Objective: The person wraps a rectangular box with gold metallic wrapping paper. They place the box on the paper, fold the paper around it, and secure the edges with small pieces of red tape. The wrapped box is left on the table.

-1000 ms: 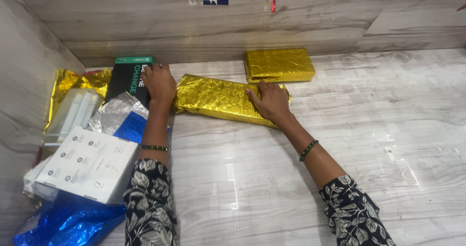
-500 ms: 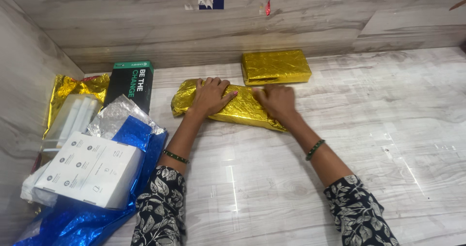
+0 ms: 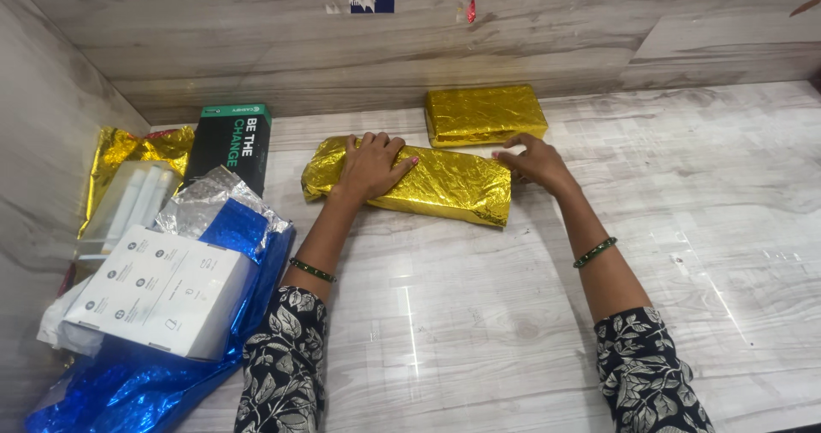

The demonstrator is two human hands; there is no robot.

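Wood-grain tabletop (image 3: 530, 330): right and near areas bare, left edge crowded. Blue foil sheet (image 3: 128, 390) at near-left corner, under white box (image 3: 158, 289). Long gold-wrapped parcel (image 3: 428, 185) near far edge, centre. Smaller gold-wrapped parcel (image 3: 486, 115) just behind, against back wall. Black-and-green box (image 3: 231, 142) left of long parcel, apart. Left hand (image 3: 369, 166) flat on long parcel, fingers spread wide. Right hand (image 3: 532, 161) at parcel's right end, fingers loosely curled, gripping nothing.
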